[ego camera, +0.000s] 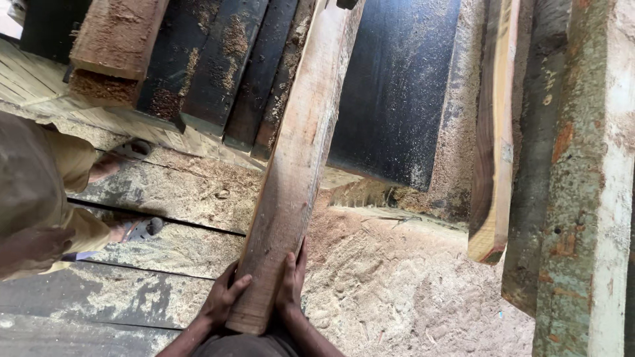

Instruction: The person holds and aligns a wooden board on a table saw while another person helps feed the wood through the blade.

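Rough-sawn timber beam (291,172) between both hands (258,297)

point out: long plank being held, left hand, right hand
long plank (294,165): head view, middle of its top face.
left hand (223,299): head view, back of the hand.
right hand (291,283): head view, back of the fingers.

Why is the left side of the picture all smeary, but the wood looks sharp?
Head view: the long pale wooden plank and both hands, left hand and right hand, are sharp in soft daylight; the nearby person in tan clothing at the left edge is blurred; no glare shows.
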